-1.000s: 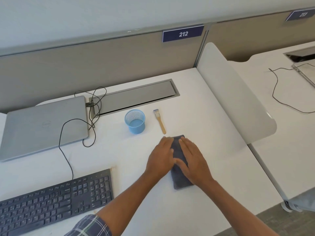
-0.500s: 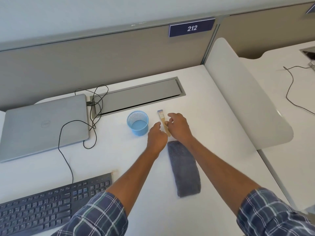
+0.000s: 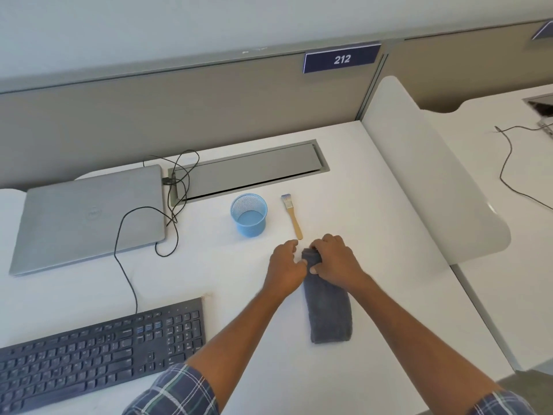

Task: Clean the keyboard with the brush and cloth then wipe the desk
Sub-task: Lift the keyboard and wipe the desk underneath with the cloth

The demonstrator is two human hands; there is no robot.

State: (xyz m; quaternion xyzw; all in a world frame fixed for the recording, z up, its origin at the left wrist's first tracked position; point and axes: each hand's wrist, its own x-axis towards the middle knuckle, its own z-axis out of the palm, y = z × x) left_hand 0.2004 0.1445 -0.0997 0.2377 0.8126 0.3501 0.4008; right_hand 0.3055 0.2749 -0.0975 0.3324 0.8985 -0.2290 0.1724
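Observation:
A folded grey cloth (image 3: 328, 314) lies lengthwise on the white desk (image 3: 377, 223), right of the black keyboard (image 3: 101, 353). My right hand (image 3: 336, 260) grips the cloth's bunched far end. My left hand (image 3: 285, 266) is beside that end with its fingers curled at the cloth's left edge; whether they pinch it is hidden. The small wooden-handled brush (image 3: 291, 217) lies just beyond both hands, untouched.
A blue mesh cup (image 3: 249, 215) stands left of the brush. A closed grey laptop (image 3: 89, 217) sits at the back left with a black cable (image 3: 128, 265) looping to the keyboard. A cable hatch (image 3: 248, 172) lies behind. A white divider panel (image 3: 434, 181) bounds the right side.
Both hands left the cloth and reached up to the brush, then came back to the cloth's far end, where my right hand now grips it. The brush stays on the desk.

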